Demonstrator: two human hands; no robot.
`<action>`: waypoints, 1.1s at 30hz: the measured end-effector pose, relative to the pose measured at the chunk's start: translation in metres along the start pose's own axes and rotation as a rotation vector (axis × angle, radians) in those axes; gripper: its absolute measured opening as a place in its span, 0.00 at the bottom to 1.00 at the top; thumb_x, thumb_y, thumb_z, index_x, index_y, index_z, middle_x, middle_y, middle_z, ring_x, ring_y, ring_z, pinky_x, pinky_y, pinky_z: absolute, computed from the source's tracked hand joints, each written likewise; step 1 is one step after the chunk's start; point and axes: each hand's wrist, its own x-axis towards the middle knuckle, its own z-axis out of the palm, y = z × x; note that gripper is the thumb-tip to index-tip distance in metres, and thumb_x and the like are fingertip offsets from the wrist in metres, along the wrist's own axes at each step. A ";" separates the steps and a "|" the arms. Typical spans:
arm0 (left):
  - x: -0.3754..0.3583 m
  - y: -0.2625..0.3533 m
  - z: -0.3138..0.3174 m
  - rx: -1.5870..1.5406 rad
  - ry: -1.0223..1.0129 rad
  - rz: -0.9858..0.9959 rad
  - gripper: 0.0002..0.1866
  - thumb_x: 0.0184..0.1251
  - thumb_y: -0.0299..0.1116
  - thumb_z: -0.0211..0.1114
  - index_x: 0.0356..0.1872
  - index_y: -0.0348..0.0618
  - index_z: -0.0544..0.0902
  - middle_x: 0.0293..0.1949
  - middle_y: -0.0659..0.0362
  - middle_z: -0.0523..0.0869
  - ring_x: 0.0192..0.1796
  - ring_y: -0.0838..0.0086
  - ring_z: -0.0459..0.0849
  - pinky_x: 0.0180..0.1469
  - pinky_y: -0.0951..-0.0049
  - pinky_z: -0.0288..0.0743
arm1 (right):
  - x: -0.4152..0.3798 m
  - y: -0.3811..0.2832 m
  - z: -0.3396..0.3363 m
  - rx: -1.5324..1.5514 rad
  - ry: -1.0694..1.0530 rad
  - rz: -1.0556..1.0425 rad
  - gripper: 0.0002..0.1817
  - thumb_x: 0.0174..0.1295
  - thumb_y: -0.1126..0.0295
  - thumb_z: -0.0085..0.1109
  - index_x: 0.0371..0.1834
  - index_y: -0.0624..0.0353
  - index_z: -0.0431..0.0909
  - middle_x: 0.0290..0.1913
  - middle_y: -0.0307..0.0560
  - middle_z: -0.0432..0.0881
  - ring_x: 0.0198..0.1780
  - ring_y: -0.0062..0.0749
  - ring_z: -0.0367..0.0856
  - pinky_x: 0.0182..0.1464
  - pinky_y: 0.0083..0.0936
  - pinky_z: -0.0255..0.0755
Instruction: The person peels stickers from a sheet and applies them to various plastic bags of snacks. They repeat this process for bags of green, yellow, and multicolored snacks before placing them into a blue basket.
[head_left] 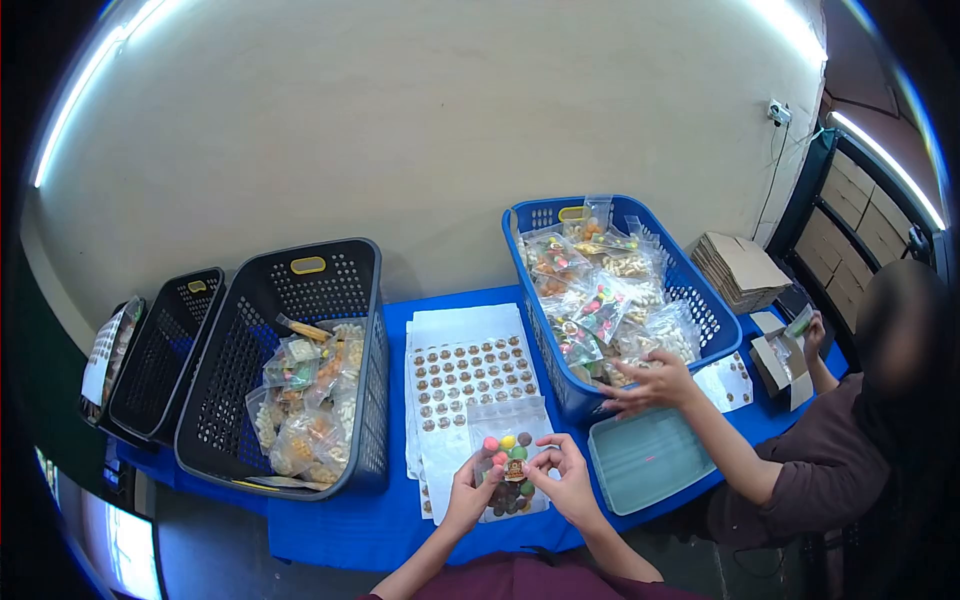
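Note:
A clear zip bag of coloured candy balls point(526, 488), pink, yellow, green and brown, is between my hands above the table. My left hand point(470, 494) is closed on the bag's left side, thumb at the front. My right hand point(565, 482) grips its right side, with thumb and fingertips right at a small brown-and-gold sticker point(515, 469) on the front. Behind and under the bag lie white sheets of round stickers point(473, 378), several rows still on the top sheet. The bag's flat upper part overlaps the lower rows.
On my left, a black basket point(215, 400) holds several filled bags; two more dark baskets stand beyond it. A blue basket point(722, 338) heaped with bags stands right, near a teal tray point(650, 470). A co-worker's hand point(650, 385) reaches to it; their other holds something by an open carton point(782, 365).

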 end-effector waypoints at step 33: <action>-0.002 -0.032 0.124 0.011 -0.024 -0.020 0.20 0.57 0.26 0.60 0.51 0.31 0.68 0.41 0.58 0.78 0.41 0.80 0.77 0.43 0.82 0.71 | -0.014 0.000 -0.134 -0.141 0.051 -0.083 0.27 0.44 0.71 0.66 0.46 0.62 0.62 0.37 0.38 0.70 0.31 0.14 0.67 0.32 0.12 0.64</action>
